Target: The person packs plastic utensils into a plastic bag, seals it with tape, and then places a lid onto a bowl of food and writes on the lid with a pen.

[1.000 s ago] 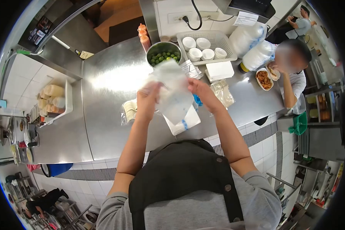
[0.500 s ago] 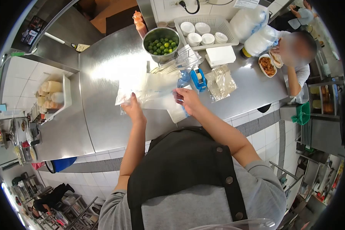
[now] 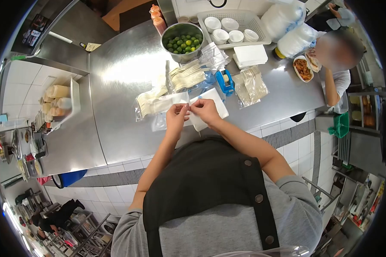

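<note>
My left hand point(image 3: 177, 121) and my right hand point(image 3: 206, 112) are close together over the near part of the steel counter, fingertips pinched. Between them they hold the end of a clear plastic sleeve point(image 3: 170, 102), which stretches off to the left. Beneath and beyond that sleeve lies a pile of cream disposable cutlery point(image 3: 148, 99) in clear plastic. More cream cutlery point(image 3: 188, 78) is fanned out farther back. Under my right hand rests a white stack point(image 3: 218, 105) of flat sheets or bags. A blue tape dispenser point(image 3: 224, 83) stands just beyond it.
A steel bowl of limes point(image 3: 182, 44), orange sauce bottles point(image 3: 158, 20) and a basket of white bowls point(image 3: 261, 36) stand at the back. Clear packets point(image 3: 251, 88) and white napkins point(image 3: 249, 55) lie on the right. A person point(image 3: 336, 68) sits by a food container point(image 3: 303, 70).
My hands have come together, the left moving right and both now pinching the sleeve's end. The sleeve has been drawn nearer, uncovering the cutlery behind it.
</note>
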A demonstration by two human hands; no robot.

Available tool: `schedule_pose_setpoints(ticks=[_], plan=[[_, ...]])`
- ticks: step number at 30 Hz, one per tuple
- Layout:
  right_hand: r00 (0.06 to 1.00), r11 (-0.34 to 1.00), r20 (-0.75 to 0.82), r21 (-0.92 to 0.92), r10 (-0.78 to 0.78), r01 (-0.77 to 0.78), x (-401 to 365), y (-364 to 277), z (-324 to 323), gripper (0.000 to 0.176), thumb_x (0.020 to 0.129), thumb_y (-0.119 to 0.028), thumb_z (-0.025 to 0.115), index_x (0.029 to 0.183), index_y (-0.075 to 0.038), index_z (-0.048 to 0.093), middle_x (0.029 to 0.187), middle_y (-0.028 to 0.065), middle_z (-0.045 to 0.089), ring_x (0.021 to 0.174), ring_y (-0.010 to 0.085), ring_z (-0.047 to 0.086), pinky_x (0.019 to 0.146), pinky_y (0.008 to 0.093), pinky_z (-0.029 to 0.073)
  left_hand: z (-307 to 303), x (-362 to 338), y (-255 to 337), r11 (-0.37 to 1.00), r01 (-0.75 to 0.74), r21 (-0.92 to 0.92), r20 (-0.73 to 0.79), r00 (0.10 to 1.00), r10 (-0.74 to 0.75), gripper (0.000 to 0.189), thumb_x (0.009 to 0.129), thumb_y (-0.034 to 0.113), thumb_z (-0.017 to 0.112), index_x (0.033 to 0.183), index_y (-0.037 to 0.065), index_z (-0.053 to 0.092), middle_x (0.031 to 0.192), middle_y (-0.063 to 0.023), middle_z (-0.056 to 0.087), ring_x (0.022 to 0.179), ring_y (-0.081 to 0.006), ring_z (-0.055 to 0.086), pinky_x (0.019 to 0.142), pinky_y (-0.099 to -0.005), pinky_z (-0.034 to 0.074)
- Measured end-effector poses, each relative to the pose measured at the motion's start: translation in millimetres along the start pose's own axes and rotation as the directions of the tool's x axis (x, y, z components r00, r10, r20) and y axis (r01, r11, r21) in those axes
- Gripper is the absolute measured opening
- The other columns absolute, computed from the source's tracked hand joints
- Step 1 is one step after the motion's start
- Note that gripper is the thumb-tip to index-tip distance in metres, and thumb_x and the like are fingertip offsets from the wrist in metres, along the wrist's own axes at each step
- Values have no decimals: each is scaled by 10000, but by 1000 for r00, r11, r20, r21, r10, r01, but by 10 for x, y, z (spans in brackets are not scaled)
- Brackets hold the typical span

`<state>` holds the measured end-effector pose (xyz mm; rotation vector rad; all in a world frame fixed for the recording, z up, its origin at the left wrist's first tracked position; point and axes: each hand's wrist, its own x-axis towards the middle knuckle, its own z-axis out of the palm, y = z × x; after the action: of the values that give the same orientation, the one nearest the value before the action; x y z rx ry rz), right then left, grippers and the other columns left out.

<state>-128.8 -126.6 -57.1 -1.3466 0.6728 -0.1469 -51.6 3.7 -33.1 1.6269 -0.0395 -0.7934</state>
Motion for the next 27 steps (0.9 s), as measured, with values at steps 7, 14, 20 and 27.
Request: schedule_pose_setpoints(ticks=[7, 14, 20, 27], plan=[[995, 998, 90, 37, 37, -40, -75, 36, -24, 128, 872, -99, 748, 808, -1, 694, 733, 40, 678, 652, 75, 586, 584, 247, 468, -82, 45, -46, 967, 158, -201, 96, 985, -141, 188, 905, 138, 742, 992, -12, 670, 945, -73, 699, 864, -154, 675, 777, -310, 575], [984, 953, 108, 253, 144, -167, -19, 107, 5, 139, 902, -123, 730, 890, 2, 670, 775, 56, 688, 658, 85, 604, 578, 241, 471, -222, 125, -52, 994, 67, -87, -6, 998, -67, 200, 890, 120, 758, 942, -66, 704, 848, -103, 706, 756, -147, 689, 660, -262, 577], [978, 994, 187, 33, 92, -100, -9, 135, -13, 99, 930, -101, 701, 935, -14, 652, 819, 48, 683, 706, 101, 618, 629, 255, 492, -158, 35, 167, 997, 80, 14, 14, 997, -80, 226, 857, 143, 796, 910, -58, 706, 804, -87, 697, 736, -131, 679, 653, -242, 562], [970, 973, 179, 130, 164, -189, -56, 80, -55, 120, 917, -107, 702, 889, -2, 652, 778, 65, 686, 671, 112, 634, 608, 269, 528, -189, 149, 3, 995, 19, 98, 51, 998, -24, 196, 839, 127, 806, 860, -34, 695, 783, -72, 692, 716, -115, 665, 657, -237, 544]])
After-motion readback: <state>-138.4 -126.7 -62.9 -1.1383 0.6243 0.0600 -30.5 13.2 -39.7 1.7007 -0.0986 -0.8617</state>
